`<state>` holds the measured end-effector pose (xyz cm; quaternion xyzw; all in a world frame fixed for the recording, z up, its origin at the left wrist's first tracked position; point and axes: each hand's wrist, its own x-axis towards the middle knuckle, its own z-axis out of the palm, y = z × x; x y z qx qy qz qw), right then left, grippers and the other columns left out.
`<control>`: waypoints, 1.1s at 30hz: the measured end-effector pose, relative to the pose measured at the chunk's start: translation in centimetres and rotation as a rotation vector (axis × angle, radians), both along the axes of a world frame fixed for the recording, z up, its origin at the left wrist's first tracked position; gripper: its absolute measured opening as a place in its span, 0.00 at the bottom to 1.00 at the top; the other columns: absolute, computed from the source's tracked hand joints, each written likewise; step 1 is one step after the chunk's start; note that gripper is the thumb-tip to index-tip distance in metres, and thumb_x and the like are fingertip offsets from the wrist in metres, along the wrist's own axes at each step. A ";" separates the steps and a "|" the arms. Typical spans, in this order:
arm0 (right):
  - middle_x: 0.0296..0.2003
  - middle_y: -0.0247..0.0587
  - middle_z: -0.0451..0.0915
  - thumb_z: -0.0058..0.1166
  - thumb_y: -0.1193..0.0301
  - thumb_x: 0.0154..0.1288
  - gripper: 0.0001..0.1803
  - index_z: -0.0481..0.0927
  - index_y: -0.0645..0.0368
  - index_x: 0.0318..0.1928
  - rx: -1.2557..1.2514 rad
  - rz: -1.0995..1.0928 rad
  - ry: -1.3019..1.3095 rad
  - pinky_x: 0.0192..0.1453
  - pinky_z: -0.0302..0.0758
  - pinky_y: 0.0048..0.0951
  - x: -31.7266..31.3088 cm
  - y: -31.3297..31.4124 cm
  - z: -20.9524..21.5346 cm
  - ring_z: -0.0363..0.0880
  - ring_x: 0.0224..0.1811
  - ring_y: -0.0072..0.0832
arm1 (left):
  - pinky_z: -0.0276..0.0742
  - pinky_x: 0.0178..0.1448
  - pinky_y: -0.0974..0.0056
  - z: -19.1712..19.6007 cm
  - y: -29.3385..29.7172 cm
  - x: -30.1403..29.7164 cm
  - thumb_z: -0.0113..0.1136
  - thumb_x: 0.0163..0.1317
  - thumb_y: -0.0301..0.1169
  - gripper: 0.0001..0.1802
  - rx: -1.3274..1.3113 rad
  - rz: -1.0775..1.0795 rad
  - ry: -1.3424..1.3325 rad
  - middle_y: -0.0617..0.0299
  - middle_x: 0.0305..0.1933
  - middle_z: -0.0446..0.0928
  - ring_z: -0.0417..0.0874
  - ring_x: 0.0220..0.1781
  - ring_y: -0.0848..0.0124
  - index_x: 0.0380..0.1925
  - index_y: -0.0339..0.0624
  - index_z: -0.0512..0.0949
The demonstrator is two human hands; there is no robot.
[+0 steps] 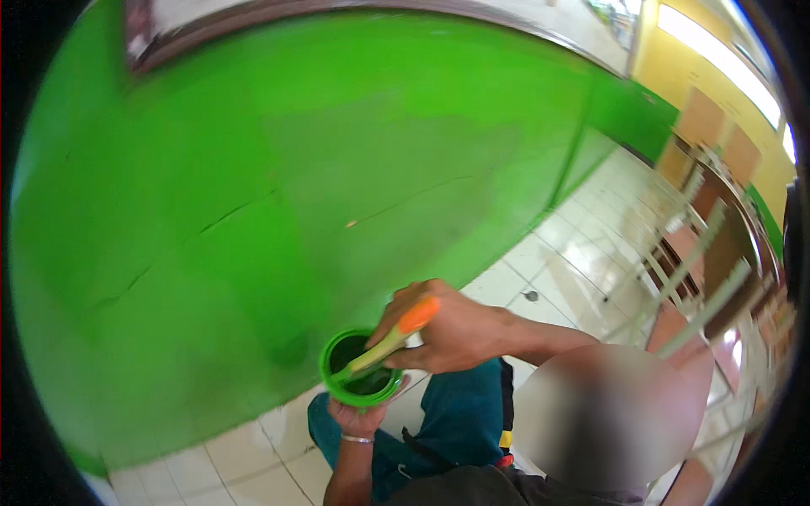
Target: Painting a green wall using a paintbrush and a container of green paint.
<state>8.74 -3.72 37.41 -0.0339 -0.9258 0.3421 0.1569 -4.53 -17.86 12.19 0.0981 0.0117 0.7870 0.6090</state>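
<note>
In the head view, a brush [390, 342] with an orange-ended, smooth handle is clamped by the right hand's [460, 327] fingers. Its long axis is slanted: the orange end is pointed upper right, the lower end is placed inside a round, glossy green pot [361, 400], gripped from below by the left hand's [356, 419] partly hidden fingers.

A round, bright green tub [371, 401] was held open side up, dark green inside. A brush [382, 348] with a yellowish, orange-ended handle was held aslant, its lower end by the tub's left edge.
</note>
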 end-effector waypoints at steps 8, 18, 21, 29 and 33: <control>0.33 0.50 0.85 0.66 0.73 0.51 0.13 0.85 0.63 0.39 0.054 -0.148 -0.031 0.39 0.81 0.38 1.0 -1.6 0.2 0.85 0.36 0.44 | 0.33 0.76 0.23 -2.0 -0.3 0.0 0.55 0.61 0.57 0.46 0.052 -0.054 0.122 0.51 0.78 0.56 0.58 0.76 0.40 0.76 0.53 0.54; 0.28 0.47 0.83 0.66 0.69 0.47 0.13 0.82 0.63 0.33 0.385 -0.197 -0.264 0.37 0.78 0.45 0.8 -3.1 -1.1 0.82 0.33 0.47 | 0.33 0.76 0.24 -4.2 -0.2 0.3 0.53 0.61 0.59 0.45 -0.036 -0.082 0.102 0.55 0.78 0.57 0.59 0.76 0.41 0.75 0.54 0.56; 0.28 0.40 0.83 0.68 0.68 0.47 0.11 0.83 0.59 0.31 0.463 -0.196 -0.177 0.43 0.75 0.43 0.8 -2.8 -2.0 0.79 0.37 0.42 | 0.32 0.76 0.24 -4.1 -0.6 0.1 0.56 0.60 0.58 0.45 -0.068 -0.068 0.152 0.57 0.79 0.56 0.57 0.78 0.43 0.75 0.56 0.56; 0.28 0.30 0.78 0.71 0.64 0.45 0.09 0.85 0.51 0.27 0.519 -0.190 -0.073 0.44 0.63 0.38 0.9 -4.1 -1.6 0.70 0.40 0.31 | 0.57 0.79 0.41 -2.3 -0.7 1.1 0.63 0.59 0.42 0.38 0.256 -0.279 -0.116 0.53 0.74 0.65 0.64 0.76 0.54 0.70 0.47 0.67; 0.32 0.29 0.74 0.70 0.64 0.44 0.08 0.85 0.49 0.24 0.547 -0.209 -0.035 0.44 0.60 0.37 0.9 -5.2 -1.3 0.69 0.41 0.30 | 0.50 0.80 0.40 -4.3 -0.8 0.5 0.62 0.58 0.50 0.41 0.177 -0.208 0.048 0.58 0.76 0.63 0.60 0.78 0.56 0.72 0.57 0.64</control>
